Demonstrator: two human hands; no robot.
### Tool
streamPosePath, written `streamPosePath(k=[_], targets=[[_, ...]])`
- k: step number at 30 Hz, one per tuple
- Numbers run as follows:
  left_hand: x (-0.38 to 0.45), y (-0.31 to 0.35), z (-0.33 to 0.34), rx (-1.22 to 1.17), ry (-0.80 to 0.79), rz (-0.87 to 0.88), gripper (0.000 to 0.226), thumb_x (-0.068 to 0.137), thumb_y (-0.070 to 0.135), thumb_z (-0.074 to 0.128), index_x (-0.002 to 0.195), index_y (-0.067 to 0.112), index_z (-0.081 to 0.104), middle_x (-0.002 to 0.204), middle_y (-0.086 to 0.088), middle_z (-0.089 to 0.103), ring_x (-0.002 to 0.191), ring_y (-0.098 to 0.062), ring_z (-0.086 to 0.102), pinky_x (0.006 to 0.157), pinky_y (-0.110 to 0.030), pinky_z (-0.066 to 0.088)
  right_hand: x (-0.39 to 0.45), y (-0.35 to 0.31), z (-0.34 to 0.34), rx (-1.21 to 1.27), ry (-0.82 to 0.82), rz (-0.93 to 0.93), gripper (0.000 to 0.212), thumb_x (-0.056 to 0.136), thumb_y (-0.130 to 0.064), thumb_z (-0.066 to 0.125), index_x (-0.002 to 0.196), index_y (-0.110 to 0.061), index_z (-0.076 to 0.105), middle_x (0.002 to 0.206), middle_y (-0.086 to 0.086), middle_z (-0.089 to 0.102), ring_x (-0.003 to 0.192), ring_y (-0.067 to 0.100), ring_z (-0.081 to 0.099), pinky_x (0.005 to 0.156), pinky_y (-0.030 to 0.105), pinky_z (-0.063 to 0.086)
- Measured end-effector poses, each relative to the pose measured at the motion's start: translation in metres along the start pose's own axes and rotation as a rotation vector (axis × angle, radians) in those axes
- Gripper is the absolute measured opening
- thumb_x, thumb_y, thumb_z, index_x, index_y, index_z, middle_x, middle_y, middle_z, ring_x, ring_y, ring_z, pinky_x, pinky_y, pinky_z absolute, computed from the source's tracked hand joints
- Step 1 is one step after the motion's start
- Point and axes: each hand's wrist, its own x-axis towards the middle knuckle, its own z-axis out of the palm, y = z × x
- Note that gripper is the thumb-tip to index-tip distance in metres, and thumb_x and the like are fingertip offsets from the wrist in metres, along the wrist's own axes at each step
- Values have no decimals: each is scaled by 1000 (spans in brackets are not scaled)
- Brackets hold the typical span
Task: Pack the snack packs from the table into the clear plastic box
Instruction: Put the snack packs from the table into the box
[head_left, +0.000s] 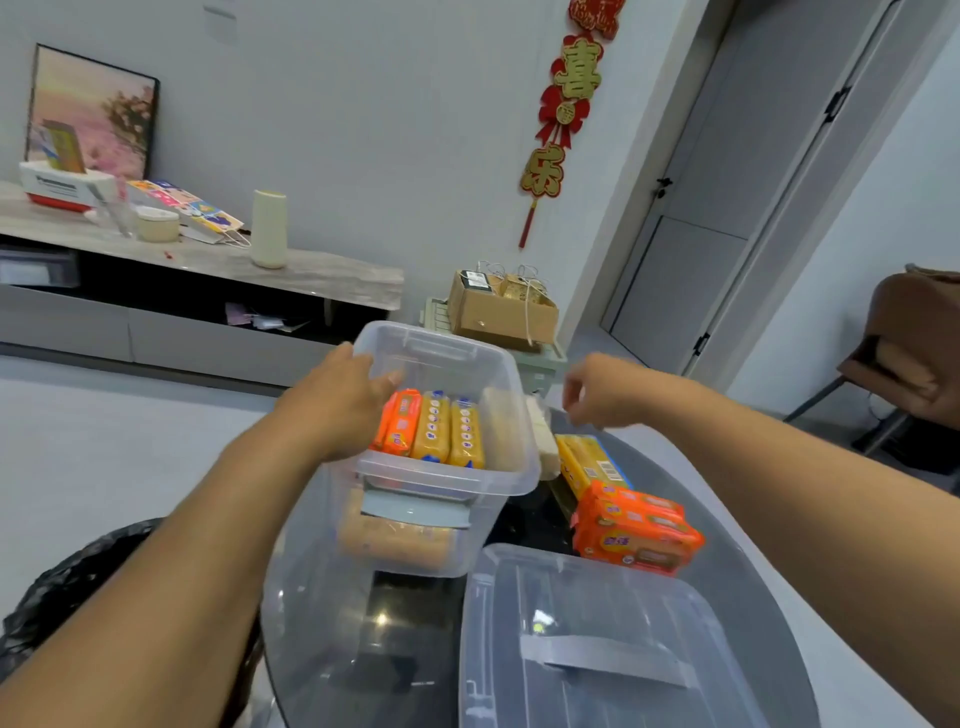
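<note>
The clear plastic box (441, 475) stands on the dark glass table (332, 639). Inside it, an orange snack pack (402, 428) and two yellow packs (449, 434) stand side by side, with more packs below them. My left hand (343, 400) rests on the box's left rim, fingers reaching inside beside the orange pack. My right hand (592, 389) hovers above the table right of the box, fingers loosely curled, holding nothing. On the table to the right lie a yellow pack (589, 462) and stacked orange packs (636, 530). A pale pack (543, 441) leans against the box's right side.
The box's clear lid (597, 649) with a grey handle lies on the table in front. A black bag (62, 587) sits at the lower left. A cardboard box (498, 309) on a stool stands behind the table, and a chair (904, 353) at the right.
</note>
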Motion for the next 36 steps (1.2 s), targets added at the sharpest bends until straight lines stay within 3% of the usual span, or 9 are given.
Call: streamPosePath(k=[4, 10, 16, 19, 21, 27, 30, 33, 36], targets=[[-3, 7, 1, -40, -3, 8, 48, 107, 26, 30, 152, 12, 31, 155, -12, 29, 144, -27, 26, 111, -47, 32, -31, 27, 21, -247, -486, 110, 73, 80, -39, 84, 145, -26, 53, 145, 3, 55, 126, 27, 59, 105, 44, 48], [7, 3, 11, -327, 56, 3, 46, 104, 29, 37, 132, -5, 50, 142, -27, 44, 129, -43, 42, 104, -48, 35, -36, 61, 78, -290, -310, 135, 117, 62, -46, 92, 154, -41, 19, 144, 2, 39, 122, 32, 55, 93, 46, 54], [6, -3, 11, -368, 77, -8, 44, 104, 28, 38, 126, -7, 53, 137, -28, 47, 126, -44, 43, 103, -49, 36, -32, 68, 87, -337, -238, 68, 110, 61, -63, 84, 152, -41, 27, 143, 2, 47, 125, 29, 50, 102, 42, 42], [5, -4, 10, -383, 86, -11, 43, 103, 28, 39, 128, -6, 52, 138, -27, 46, 127, -44, 43, 103, -48, 36, -34, 72, 87, -388, -237, 50, 76, 57, -73, 74, 121, -38, 51, 116, -4, 62, 105, 22, 51, 91, 38, 41], [5, -4, 9, -387, 94, -8, 43, 103, 28, 38, 130, -4, 52, 140, -26, 46, 128, -43, 43, 103, -48, 36, -35, 72, 80, -376, -217, 50, 66, 54, -74, 70, 106, -38, 51, 101, -7, 61, 95, 19, 53, 84, 36, 45], [-6, 12, 1, -315, 49, -44, 49, 108, 28, 20, 154, 12, 28, 160, -13, 24, 149, -25, 16, 117, -46, 21, -47, 42, -37, -73, -17, 30, 67, 66, -53, 87, 118, -25, 58, 100, -4, 66, 90, 18, 66, 82, 36, 60], [-11, 18, 1, -409, 60, -40, 58, 105, 45, 16, 154, 15, 27, 159, -13, 29, 148, -26, 20, 117, -47, 22, -56, 9, -95, 114, 132, -97, 67, 65, -48, 91, 119, -24, 59, 105, -2, 69, 94, 21, 69, 85, 42, 61], [-7, 13, 5, -556, 100, -92, 76, 95, 66, 12, 149, 20, 38, 156, -9, 36, 142, -28, 34, 111, -47, 28, -51, -39, -107, 306, 13, -258, 66, 68, -44, 92, 123, -27, 60, 110, -6, 71, 99, 16, 70, 91, 36, 57], [-3, 5, 7, -606, 134, -20, 73, 94, 67, 7, 136, 31, 55, 141, -7, 55, 132, -25, 48, 104, -42, 36, -26, -86, -85, 275, -176, -317, 59, 72, -41, 91, 124, -26, 66, 111, -5, 76, 98, 16, 74, 92, 33, 56]])
